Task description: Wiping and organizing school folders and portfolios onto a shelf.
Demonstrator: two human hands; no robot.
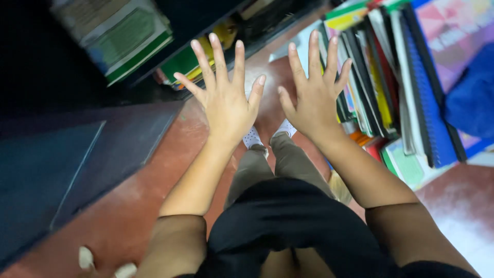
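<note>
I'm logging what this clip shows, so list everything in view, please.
books: many, mixed colours, stacked in a row on the floor at right
shelf books: a few, green, white and yellow, in a dark shelf at upper left
panel: one, dark blue, at left
floor: red-brown
blue cloth: one, far right
socks: two, white, dotted
trousers: khaki
left hand: empty, fingers spread
right hand: empty, fingers spread
</note>
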